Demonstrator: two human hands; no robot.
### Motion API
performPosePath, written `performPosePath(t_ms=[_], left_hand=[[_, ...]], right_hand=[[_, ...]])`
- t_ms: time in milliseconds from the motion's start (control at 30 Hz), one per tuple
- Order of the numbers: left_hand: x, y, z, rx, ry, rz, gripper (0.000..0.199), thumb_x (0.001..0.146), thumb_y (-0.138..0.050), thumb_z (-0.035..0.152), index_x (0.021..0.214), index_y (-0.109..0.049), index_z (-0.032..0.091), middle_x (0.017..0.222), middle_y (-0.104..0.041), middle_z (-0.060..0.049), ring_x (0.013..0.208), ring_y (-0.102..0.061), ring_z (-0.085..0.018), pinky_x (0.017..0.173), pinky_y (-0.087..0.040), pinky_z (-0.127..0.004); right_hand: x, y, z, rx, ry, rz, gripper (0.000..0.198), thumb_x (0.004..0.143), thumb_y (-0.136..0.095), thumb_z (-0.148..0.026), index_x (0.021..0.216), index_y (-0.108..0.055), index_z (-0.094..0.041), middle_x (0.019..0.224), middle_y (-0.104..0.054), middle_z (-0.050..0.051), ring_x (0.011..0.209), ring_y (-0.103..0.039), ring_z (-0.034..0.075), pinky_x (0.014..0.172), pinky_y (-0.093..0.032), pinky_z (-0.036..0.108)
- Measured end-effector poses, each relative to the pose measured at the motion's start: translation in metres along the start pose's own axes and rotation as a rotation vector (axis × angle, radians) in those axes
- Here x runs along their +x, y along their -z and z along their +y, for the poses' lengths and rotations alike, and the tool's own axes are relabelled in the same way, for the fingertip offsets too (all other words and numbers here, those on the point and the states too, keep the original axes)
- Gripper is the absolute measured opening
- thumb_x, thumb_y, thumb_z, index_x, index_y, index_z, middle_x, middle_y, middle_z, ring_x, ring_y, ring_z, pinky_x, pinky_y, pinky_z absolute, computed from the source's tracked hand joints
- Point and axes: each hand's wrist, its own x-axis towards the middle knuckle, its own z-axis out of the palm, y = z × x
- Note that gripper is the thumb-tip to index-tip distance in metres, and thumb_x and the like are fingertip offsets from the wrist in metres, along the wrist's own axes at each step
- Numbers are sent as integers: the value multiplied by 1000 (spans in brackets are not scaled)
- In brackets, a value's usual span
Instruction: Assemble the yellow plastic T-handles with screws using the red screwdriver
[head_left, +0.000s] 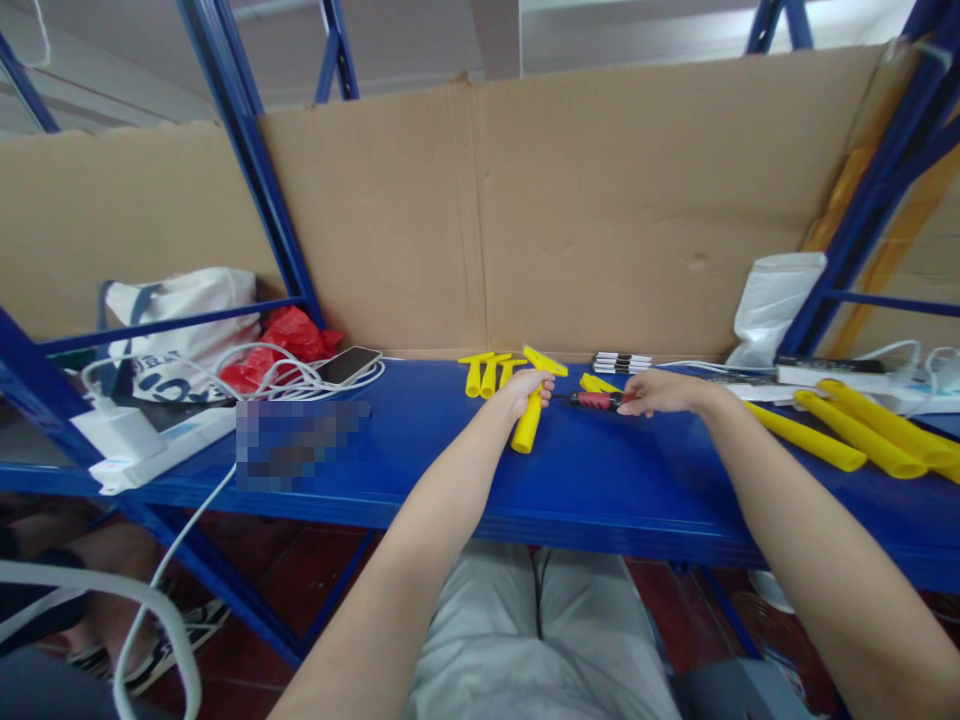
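Note:
My left hand [529, 391] is wrapped round a yellow T-shaped handle [526, 430], its crosspiece pointing away from me and its round tube end toward me. In my right hand [651, 393] is a screwdriver [595, 400] with a red and black grip; its dark shaft points left at the T-shaped handle. Whether the tip touches the handle I cannot tell. Just behind the screwdriver lies a flat yellow piece [598, 384]. Several similar yellow T-shaped handles [487, 377] stand in a row beyond my left hand.
Several yellow tubes [862, 433] lie on the blue shelf [420, 440] at right, near a white plastic bag [776, 300]. A stack of black-and-white strips [622, 363] sits at the cardboard back wall [600, 200]. At left are a phone [351, 366], cables, a power strip [172, 450] and bags.

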Motion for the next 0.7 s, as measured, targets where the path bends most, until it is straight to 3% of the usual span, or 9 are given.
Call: performPosePath(t_ms=[167, 267, 467, 567, 700], left_hand=[[-2, -1, -1, 69, -42, 20, 20, 82, -40, 6, 65, -40, 16, 44, -38, 7, 33, -31, -2, 37, -24, -15], [0, -1, -1, 74, -35, 21, 22, 83, -39, 7, 63, -39, 16, 44, -36, 7, 33, -31, -2, 37, -24, -15], [4, 2, -4, 76, -11, 37, 23, 83, -39, 9, 62, -39, 16, 43, -36, 7, 34, -30, -2, 37, -25, -15], [7, 3, -5, 90, -3, 40, 22, 81, -41, 7, 61, -39, 17, 43, -36, 7, 34, -31, -3, 37, -25, -15], [10, 5, -6, 111, 7, 35, 23, 80, -40, 7, 60, -38, 17, 43, -36, 6, 33, -31, -3, 37, -25, -16]], right_hand=[[-3, 5, -8, 181, 58, 372, 42, 58, -63, -58, 66, -56, -18, 48, -49, -2, 43, -42, 9, 41, -31, 24], [-1, 5, -14, 367, 112, 529, 39, 61, -63, -55, 70, -52, -19, 48, -48, -3, 40, -41, 9, 40, -33, 24], [7, 6, -16, 631, 186, 773, 36, 62, -65, -51, 76, -49, -22, 65, -57, 1, 48, -53, 13, 48, -46, 31], [9, 9, -13, 714, 173, 855, 34, 64, -63, -50, 77, -48, -22, 76, -60, 4, 54, -57, 16, 52, -49, 35], [10, 11, -8, 771, 156, 923, 35, 65, -62, -50, 78, -46, -23, 76, -59, 4, 59, -60, 18, 54, -50, 36]])
